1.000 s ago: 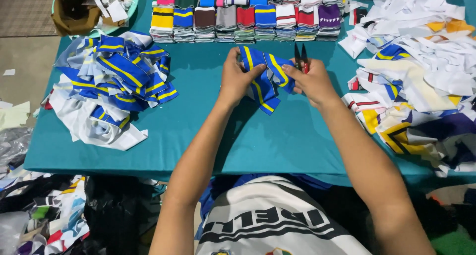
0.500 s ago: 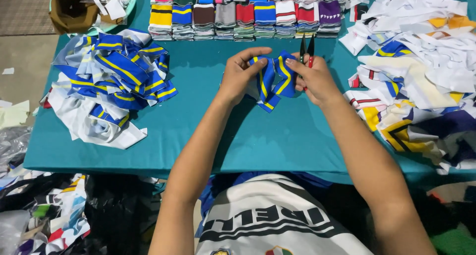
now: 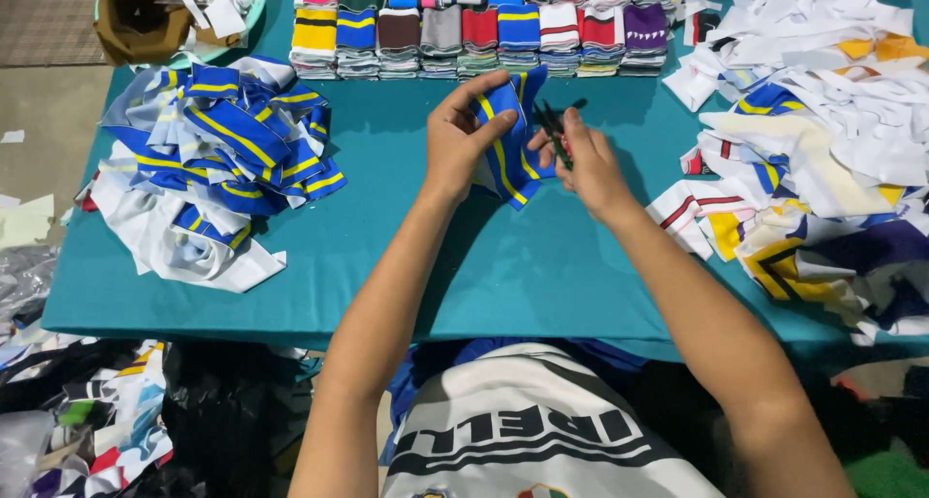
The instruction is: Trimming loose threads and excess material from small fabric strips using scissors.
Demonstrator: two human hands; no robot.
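Teal table: left hand pinches blue-yellow collar, right hand grips scissors (blades half-hidden)

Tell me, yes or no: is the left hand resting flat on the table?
No, the left hand is raised and grips the blue and yellow strip, while the right hand holds small scissors against it.

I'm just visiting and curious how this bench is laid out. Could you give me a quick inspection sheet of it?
Surface: teal table, mostly covered at the edges.
Job's things: blue fabric piece with yellow stripes; small snips.
Clutter: blue-and-yellow fabric pile at left; white fabric pile at right; row of folded striped stacks at back.
Grippers: left hand holds the fabric piece; right hand holds the snips.
Cables: nothing seen.
Surroundings: basket of scraps; fabric scraps on floor.
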